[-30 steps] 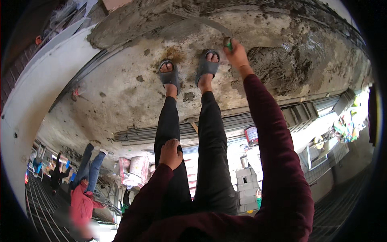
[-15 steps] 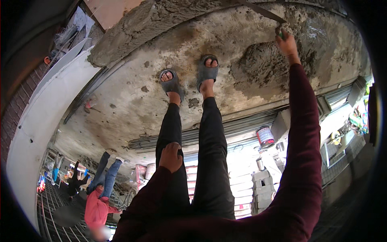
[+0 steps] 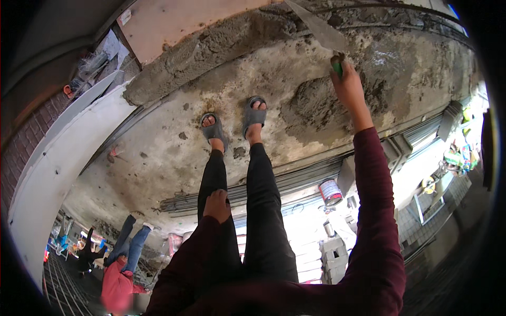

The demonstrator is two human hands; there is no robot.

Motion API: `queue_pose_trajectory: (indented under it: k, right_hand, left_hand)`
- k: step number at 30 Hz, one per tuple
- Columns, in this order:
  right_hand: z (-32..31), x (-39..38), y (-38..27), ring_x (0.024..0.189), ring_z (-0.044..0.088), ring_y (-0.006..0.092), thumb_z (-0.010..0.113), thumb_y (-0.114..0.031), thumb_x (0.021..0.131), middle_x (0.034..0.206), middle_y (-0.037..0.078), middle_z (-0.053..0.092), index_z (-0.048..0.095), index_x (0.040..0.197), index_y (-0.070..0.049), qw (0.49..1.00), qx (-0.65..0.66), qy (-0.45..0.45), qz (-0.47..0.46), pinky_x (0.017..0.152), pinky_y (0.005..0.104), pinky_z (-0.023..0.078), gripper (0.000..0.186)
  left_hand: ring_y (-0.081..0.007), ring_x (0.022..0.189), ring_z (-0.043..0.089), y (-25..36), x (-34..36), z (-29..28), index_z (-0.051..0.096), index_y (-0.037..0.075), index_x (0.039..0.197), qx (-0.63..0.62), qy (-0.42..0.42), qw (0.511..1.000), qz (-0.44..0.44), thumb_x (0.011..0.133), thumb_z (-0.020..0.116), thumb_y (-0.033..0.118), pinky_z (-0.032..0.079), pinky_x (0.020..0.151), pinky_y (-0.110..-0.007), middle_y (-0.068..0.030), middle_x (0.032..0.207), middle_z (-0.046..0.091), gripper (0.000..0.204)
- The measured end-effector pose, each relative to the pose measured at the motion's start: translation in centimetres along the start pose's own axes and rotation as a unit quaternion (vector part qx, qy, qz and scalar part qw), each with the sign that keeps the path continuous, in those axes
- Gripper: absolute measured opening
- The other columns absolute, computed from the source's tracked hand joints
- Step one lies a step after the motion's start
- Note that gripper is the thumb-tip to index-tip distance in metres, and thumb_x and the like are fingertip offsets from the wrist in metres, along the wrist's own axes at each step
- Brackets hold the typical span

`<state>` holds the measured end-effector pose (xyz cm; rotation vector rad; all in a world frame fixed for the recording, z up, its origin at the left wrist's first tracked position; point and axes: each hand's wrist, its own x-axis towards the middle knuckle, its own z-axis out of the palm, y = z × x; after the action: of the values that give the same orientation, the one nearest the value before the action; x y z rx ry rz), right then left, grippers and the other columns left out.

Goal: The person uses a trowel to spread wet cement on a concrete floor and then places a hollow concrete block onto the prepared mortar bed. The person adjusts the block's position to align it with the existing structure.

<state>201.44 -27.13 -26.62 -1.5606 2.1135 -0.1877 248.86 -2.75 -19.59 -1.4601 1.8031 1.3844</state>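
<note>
In my right hand (image 3: pixel 349 89) is a trowel with a green handle (image 3: pixel 336 66), the fingers wrapped round it. Its long flat metal blade (image 3: pixel 317 29) points away and to the left, its far end over the strip of wet grey mortar (image 3: pixel 211 48); whether it touches cannot be made out. Just below and left of that hand lies a heap of wet mortar (image 3: pixel 312 105) on the stained concrete floor (image 3: pixel 153 152). My left hand (image 3: pixel 217 206) rests on my left knee, fingers laid over the dark trouser leg, with nothing visible in it.
My feet stand in grey slides (image 3: pixel 254 117) left of the heap. Behind them lie long thin rods (image 3: pixel 253 188), a paint tin (image 3: pixel 330 193) and grey blocks (image 3: pixel 334 258). A white curved panel (image 3: pixel 68 142) borders the left. A person in red (image 3: pixel 117 284) is at the lower left.
The trowel blade has turned to show more of its flat face. My right hand, arm and the whole scene sit further left and lower. My left hand stays on the knee.
</note>
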Motion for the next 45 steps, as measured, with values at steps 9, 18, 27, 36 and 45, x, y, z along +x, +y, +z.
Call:
queue_pose_trajectory:
  k: [9, 18, 27, 36, 45]
  right_hand:
    - [-0.2, 10.6, -1.5, 0.093, 0.059, 0.0427, 0.051, -0.016, 0.085, 0.096, 0.03, 0.061, 0.045, 0.125, 0.005, 0.927, -0.311, -0.204, -0.049, 0.079, 0.0455, 0.05, 0.046]
    - [6.4, 3.5, -16.7, 0.096, 0.059, 0.0442, 0.049, -0.015, 0.084, 0.097, 0.033, 0.06, 0.05, 0.104, 0.008, 0.983, 0.009, -0.175, 0.05, 0.082, 0.0482, 0.048, 0.03]
    - [9.1, -3.6, -24.2, 0.078, 0.062, 0.0434, 0.052, -0.012, 0.082, 0.081, 0.028, 0.063, 0.047, 0.113, 0.009, 0.982, 0.091, -0.165, -0.001, 0.068, 0.0487, 0.05, 0.037]
    - [11.6, 2.2, -29.0, 0.086, 0.063, 0.034, 0.045, -0.012, 0.086, 0.099, 0.024, 0.063, 0.035, 0.139, 0.0, 0.97, -0.066, -0.147, -0.184, 0.074, 0.0388, 0.053, 0.056]
    - [4.2, 3.4, -18.3, 0.074, 0.063, 0.0333, 0.045, -0.01, 0.087, 0.082, 0.021, 0.061, 0.05, 0.128, -0.005, 0.992, -0.083, -0.075, -0.064, 0.062, 0.0402, 0.052, 0.042]
  left_hand:
    - [-0.0307, 0.106, 0.051, 0.1, 0.8, 0.7, 0.053, 0.003, 0.104, 0.03, -0.063, 0.997, -0.016, 0.072, 0.058, 0.009, 0.043, 0.084, -0.045, -0.0116, 0.106, 0.054, 0.033]
    - [-0.0295, 0.108, 0.05, -0.8, -0.2, -1.5, 0.054, 0.002, 0.103, 0.01, -0.058, 0.998, -0.038, 0.073, 0.059, 0.009, 0.043, 0.087, -0.044, -0.012, 0.108, 0.054, 0.031]
    - [-0.0301, 0.094, 0.052, -2.9, 0.1, -3.6, 0.051, 0.005, 0.092, -0.003, -0.006, 1.0, 0.011, 0.072, 0.053, 0.007, 0.042, 0.078, -0.042, -0.0103, 0.096, 0.052, 0.02]
    - [-0.0316, 0.096, 0.052, -2.6, 2.3, -7.3, 0.051, 0.004, 0.091, 0.037, -0.042, 0.997, 0.062, 0.071, 0.056, 0.006, 0.043, 0.078, -0.044, -0.0128, 0.098, 0.052, 0.021]
    - [-0.0335, 0.094, 0.051, -2.8, 3.7, -9.6, 0.05, 0.003, 0.089, 0.047, -0.081, 0.995, 0.047, 0.075, 0.053, 0.005, 0.042, 0.08, -0.044, -0.0142, 0.099, 0.051, 0.015]
